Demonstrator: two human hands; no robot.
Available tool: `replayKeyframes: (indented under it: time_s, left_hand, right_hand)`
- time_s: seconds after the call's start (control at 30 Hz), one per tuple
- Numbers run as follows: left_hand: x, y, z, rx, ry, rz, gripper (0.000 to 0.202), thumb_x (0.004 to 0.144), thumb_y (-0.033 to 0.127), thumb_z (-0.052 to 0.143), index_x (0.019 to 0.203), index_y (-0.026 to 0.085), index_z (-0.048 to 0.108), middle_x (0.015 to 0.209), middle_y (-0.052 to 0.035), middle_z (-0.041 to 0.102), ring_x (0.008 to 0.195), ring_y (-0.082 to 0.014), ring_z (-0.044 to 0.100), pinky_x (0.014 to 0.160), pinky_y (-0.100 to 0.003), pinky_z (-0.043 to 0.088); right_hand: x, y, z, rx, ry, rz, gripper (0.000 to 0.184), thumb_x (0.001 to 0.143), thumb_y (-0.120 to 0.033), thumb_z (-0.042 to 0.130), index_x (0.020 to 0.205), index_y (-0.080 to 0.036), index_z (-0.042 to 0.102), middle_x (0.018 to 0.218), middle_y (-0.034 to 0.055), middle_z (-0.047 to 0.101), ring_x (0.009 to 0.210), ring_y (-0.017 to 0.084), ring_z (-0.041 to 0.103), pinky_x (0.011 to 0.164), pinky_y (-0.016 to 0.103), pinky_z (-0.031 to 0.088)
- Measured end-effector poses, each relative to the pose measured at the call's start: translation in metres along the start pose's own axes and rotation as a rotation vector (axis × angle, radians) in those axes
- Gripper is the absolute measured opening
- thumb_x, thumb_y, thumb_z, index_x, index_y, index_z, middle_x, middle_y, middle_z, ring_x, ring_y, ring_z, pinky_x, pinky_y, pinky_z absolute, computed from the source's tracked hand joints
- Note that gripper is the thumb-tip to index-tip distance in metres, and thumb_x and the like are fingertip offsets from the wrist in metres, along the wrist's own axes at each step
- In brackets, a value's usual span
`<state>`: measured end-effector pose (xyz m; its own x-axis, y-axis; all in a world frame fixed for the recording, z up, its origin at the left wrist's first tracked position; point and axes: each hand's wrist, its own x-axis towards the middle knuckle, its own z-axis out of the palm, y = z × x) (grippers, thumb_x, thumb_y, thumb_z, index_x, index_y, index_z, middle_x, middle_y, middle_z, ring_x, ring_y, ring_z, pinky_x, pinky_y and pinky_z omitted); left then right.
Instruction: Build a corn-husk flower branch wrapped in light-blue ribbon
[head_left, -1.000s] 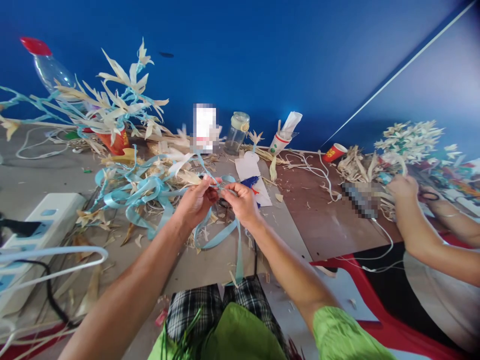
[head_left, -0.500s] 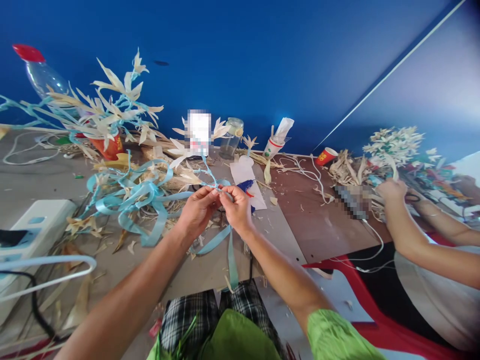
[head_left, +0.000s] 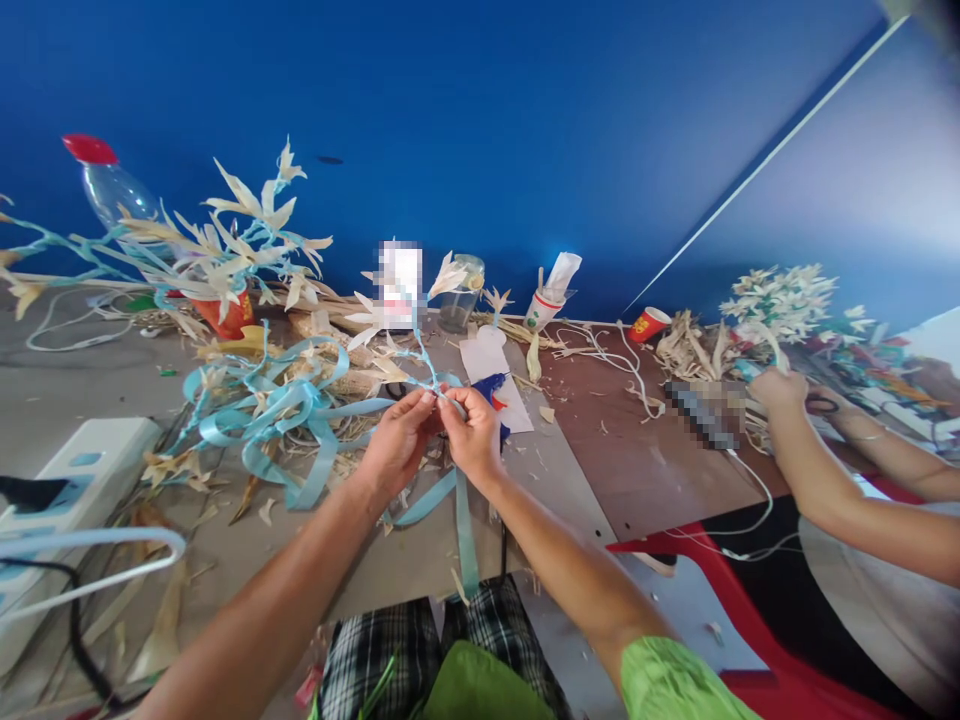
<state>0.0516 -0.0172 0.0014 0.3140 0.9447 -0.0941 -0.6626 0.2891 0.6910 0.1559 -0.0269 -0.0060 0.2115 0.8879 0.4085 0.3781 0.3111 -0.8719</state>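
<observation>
My left hand (head_left: 400, 440) and my right hand (head_left: 472, 432) meet over the table, both pinched on a thin stem wrapped in light blue ribbon (head_left: 442, 495). The stem rises away from my fingers to pale dried-leaf flowers (head_left: 448, 276). The ribbon hangs from my hands toward my lap. A tangle of the same blue ribbon (head_left: 277, 410) lies just left of my left hand. A blue glue gun (head_left: 491, 385) rests on a white card right behind my right hand.
A leaf-flower branch in a red cup (head_left: 225, 315) and a plastic bottle (head_left: 112, 190) stand at back left. A white power strip (head_left: 67, 480) lies at left. A glass jar (head_left: 457, 300) and paper cups (head_left: 649, 322) line the blue wall. Another person's arms (head_left: 817, 470) work at right.
My hands have come closer together on the stem and risen slightly. The leaf flowers on the stem now stand up in front of the jar. The view has tilted a little.
</observation>
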Motion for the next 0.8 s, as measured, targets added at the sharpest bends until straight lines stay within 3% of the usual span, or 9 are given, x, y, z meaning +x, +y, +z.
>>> replayKeyframes:
  time_s: [0.3,0.5,0.67,0.8]
  left_hand:
    - [0.0013,0.0014,-0.0041,0.040,0.025,-0.007,0.020,0.064,0.023,0.075,0.079,0.014,0.066,0.072,-0.0004,0.065,0.067,-0.0108,0.059,0.070,-0.023,0.046]
    - [0.0016,0.0039,-0.0046,-0.003,0.006,-0.020,0.016,0.065,0.021,0.075,0.068,0.014,0.061,0.067,0.0019,0.061,0.060,-0.0071,0.055,0.062,-0.019,0.044]
    - [0.0035,0.0045,-0.0064,0.004,0.058,0.014,0.018,0.061,0.020,0.076,0.064,0.014,0.060,0.069,0.0016,0.061,0.062,-0.0074,0.055,0.065,-0.020,0.045]
    - [0.0041,0.0062,-0.0070,0.168,0.094,0.109,0.020,0.062,0.027,0.076,0.067,0.015,0.062,0.067,0.0014,0.061,0.062,-0.0090,0.055,0.065,-0.022,0.045]
  right_hand:
    - [0.0024,0.0025,-0.0001,0.020,0.006,-0.015,0.018,0.082,-0.033,0.052,0.078,-0.018,0.061,0.079,0.0045,0.067,0.073,0.016,0.060,0.071,0.026,0.046]
    - [0.0014,-0.0019,0.0009,0.049,-0.035,-0.013,0.014,0.081,-0.029,0.051,0.077,-0.020,0.061,0.086,0.0058,0.068,0.081,0.018,0.063,0.075,0.028,0.046]
    - [0.0015,-0.0011,0.0026,0.088,-0.057,-0.007,0.015,0.079,-0.030,0.053,0.074,-0.019,0.061,0.076,0.0042,0.065,0.070,0.016,0.059,0.068,0.026,0.046]
    - [0.0028,0.0008,0.0021,0.150,-0.101,0.055,0.016,0.076,-0.034,0.056,0.073,-0.019,0.061,0.069,0.0016,0.061,0.062,0.013,0.053,0.060,0.025,0.043]
